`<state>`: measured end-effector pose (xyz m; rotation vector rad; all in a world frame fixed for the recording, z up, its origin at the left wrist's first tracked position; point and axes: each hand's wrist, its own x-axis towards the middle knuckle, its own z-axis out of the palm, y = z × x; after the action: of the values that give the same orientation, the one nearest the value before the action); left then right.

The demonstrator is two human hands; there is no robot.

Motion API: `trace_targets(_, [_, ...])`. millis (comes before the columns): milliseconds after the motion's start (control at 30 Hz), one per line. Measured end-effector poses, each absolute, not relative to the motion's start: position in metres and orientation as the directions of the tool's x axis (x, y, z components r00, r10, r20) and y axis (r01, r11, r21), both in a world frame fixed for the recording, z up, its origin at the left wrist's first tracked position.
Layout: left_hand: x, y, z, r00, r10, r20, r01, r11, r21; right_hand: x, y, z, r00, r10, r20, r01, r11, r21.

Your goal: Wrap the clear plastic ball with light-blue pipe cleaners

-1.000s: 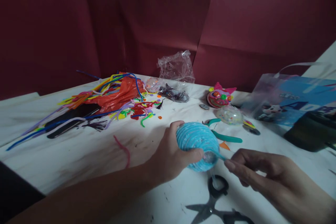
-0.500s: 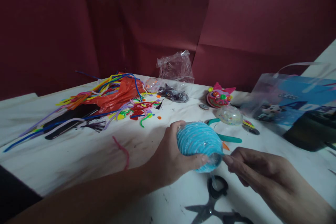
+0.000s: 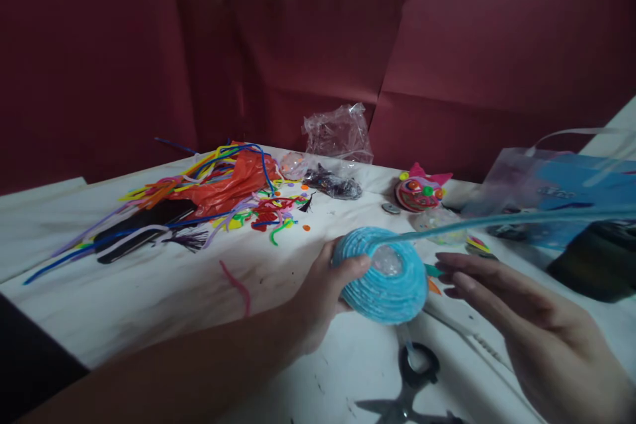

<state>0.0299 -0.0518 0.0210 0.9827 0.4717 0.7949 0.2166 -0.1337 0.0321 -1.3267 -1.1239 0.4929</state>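
My left hand is closed around a ball wrapped in coils of light-blue pipe cleaner, thumb pressed near its top. A round gap in the coils shows a clear, shiny surface beneath. From that gap a loose light-blue strand stretches out to the right edge, blurred by motion. Below this strand, my right hand has its fingers stretched apart, with nothing seen in them. It is just right of the ball, close to a green tool handle. Black-handled scissors lie below the ball, partly cut off.
Coloured pipe cleaners, a red plastic sheet and a black phone-like slab lie left. Behind stand a pink decorated ball and clear wrappers. A white cord runs by my right hand; a blue bag stands right.
The ball has tilted so its uncovered gap faces up. My right hand has come off the blue strand and opened, and the strand now sticks out to the right.
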Motion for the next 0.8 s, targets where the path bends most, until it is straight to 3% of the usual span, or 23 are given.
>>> trace_targets(167, [0.029,-0.049,0.019,0.63,0.776,-0.013,-0.41,0.347,0.843,0.219,-0.139,0.027,0.473,0.768,0.432,0.266,0.344,-0.901])
trace_targets(400, [0.029,-0.049,0.016,0.592,0.806,0.018,-0.429,0.296,0.854,0.22,-0.137,0.034,0.521,0.787,0.332,0.245,0.234,-0.941])
trace_targets(800, [0.033,-0.043,0.008,0.637,0.77,0.027,-0.468,0.359,0.807,0.231,-0.132,0.043,0.614,0.725,0.312,0.268,0.18,-0.946])
